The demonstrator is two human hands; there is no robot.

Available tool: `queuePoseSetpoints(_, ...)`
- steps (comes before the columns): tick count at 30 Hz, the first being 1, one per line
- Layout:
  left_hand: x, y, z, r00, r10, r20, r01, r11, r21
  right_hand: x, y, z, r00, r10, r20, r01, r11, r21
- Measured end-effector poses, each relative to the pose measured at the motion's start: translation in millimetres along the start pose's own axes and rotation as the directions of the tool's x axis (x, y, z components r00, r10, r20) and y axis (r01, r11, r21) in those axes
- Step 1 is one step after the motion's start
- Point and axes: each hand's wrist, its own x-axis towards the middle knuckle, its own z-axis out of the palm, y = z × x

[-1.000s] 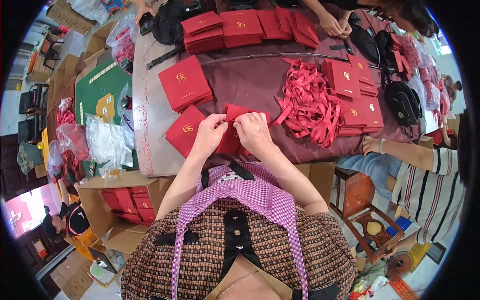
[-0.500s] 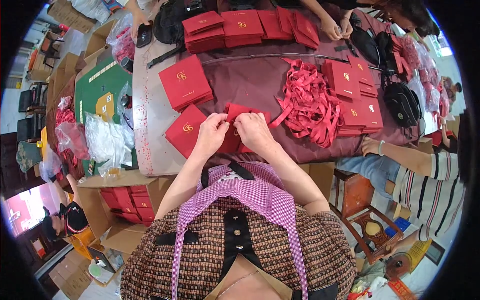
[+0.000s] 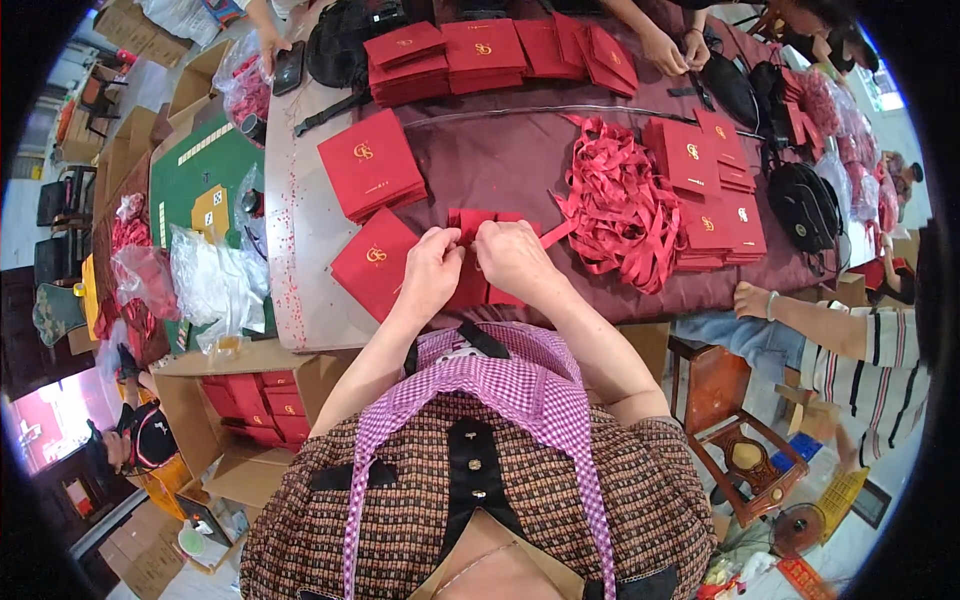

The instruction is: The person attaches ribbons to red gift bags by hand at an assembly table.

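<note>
Little moved: left hand (image 3: 432, 268), right hand (image 3: 512, 258) still pinching red folded card (image 3: 470, 262) between them.

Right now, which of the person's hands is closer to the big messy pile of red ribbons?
The right hand. It sits just left of the ribbon pile, almost at its edge. The left hand is farther away, on the other side of the right hand, beside a flat red envelope.

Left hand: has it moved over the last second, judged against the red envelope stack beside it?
No. The left hand stays by the red envelope stack, pinching the red card.
</note>
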Motion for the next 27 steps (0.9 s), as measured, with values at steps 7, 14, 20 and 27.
queuePoseSetpoints(7,4.1,-7.7,-18.4,0.956,-0.219,0.198,0.292,0.786,-0.545,-9.0,-1.5,-11.7,0.979,0.190,-0.078,-0.129,0.864,0.487)
queuePoseSetpoints(14,4.4,5.5,-39.1,0.935,-0.239,0.262,0.355,0.645,-0.677,-22.7,-6.5,-13.6,0.953,0.243,-0.179,-0.077,0.768,0.635)
queuePoseSetpoints(20,3.7,19.2,-42.4,0.939,-0.235,0.250,0.343,0.676,-0.653,-19.8,-20.1,-21.9,0.933,0.248,-0.261,-0.070,0.835,0.546)
queuePoseSetpoints(27,1.9,7.9,-35.5,0.953,-0.207,0.219,0.299,0.740,-0.603,-8.1,-30.4,-19.2,0.896,-0.071,-0.439,0.150,0.978,0.146)
